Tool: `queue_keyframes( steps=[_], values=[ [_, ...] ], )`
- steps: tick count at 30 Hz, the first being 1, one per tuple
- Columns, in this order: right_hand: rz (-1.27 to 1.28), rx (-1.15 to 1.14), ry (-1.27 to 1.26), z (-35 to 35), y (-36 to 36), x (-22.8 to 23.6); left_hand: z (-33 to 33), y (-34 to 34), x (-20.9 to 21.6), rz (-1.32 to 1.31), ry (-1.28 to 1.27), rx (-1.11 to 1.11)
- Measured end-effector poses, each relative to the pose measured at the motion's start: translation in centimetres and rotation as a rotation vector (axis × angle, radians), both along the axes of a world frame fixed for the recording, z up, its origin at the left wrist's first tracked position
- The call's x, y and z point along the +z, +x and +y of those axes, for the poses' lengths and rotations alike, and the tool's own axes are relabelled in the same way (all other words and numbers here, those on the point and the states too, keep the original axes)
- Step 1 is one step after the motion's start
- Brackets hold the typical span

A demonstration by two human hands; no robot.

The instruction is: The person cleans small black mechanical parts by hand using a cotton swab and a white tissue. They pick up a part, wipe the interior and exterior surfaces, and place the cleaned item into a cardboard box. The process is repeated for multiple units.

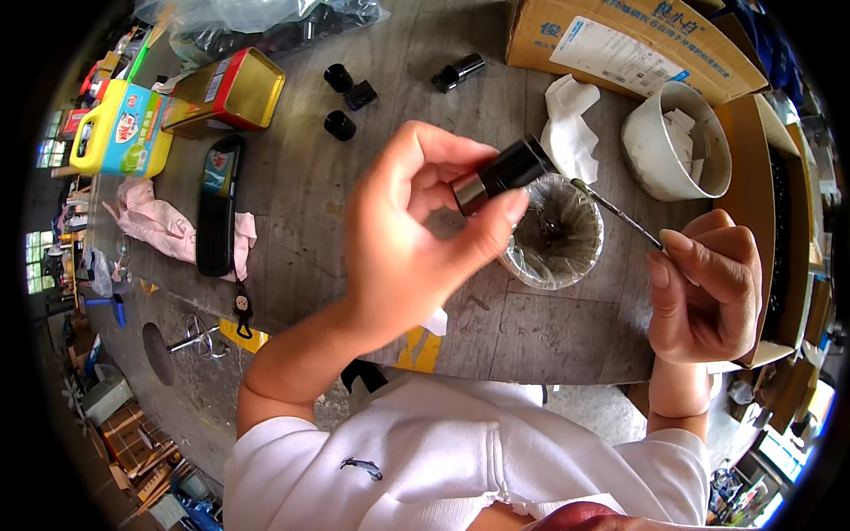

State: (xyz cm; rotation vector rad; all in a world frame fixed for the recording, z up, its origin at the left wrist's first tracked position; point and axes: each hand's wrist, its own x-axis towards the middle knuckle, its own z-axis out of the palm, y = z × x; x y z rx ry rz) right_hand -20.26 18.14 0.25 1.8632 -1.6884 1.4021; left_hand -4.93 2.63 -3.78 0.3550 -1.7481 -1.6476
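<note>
While a black cylinder with a silvery band [502,174] is held up by the left hand [403,234], pinched between thumb and fingers, a thin dark rod [622,217] is pinched between thumb and fingertips of the right hand [708,288]. Rod tip is pointed up-left, near the cylinder's end; contact can't be confirmed. A plastic-lined tub [556,273], dark inside, is seen below them. To the left, a black oblong device [215,212] is laid across a pink cloth [158,221]. Beyond the tub, white tissue [571,128] is left on the grey table [416,97]; right of it, a white pot [649,146] is part-filled with pale pieces. Further off, 3 small black parts [340,126] are grouped, with 1 spare black cylinder [459,73] laid to their right. Far left, a yellow jug [124,128] is stood just beside a red-and-gold tin [235,93]. At the far side, a clear plastic bag [266,22] and a cardboard box [611,53] are seen.
</note>
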Motion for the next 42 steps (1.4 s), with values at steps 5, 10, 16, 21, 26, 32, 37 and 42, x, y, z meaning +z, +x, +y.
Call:
queue_keyframes(
  steps=[5, 10, 16, 21, 26, 32, 37, 42],
  values=[
    [-0.01, 0.053, -0.016, -0.2, -0.2, -0.7, -0.9, -0.2, 0.1, -0.005, 0.907, -0.278],
    [0.004, 0.023, -0.049, -0.8, -0.6, -1.4, -0.9, -0.1, -0.6, 0.161, 1.253, -0.568],
    [-0.035, 0.024, -0.002, -0.5, -0.7, -1.7, -0.9, -0.2, -0.8, 0.261, 1.355, -0.751],
    [-0.04, 0.022, -0.006, -0.5, -0.9, -2.1, -0.6, 0.0, -0.8, 0.218, 1.364, -0.789],
    [-0.009, -0.025, -0.045, -1.0, -0.9, -2.3, -0.3, 0.2, -0.2, 0.113, 1.26, -0.721],
    [-0.011, -0.008, 0.123, -0.2, -0.4, -1.2, 0.1, 0.2, 0.1, 0.026, 0.858, -0.549],
    [0.03, -0.035, 0.068, -0.6, -0.3, -1.3, 0.8, 0.1, -0.3, 0.04, 0.54, -0.389],
    [0.06, -0.085, 0.097, -0.6, -0.2, -1.1, 1.5, -0.1, 0.1, 0.029, 0.455, -0.314]
  ],
)
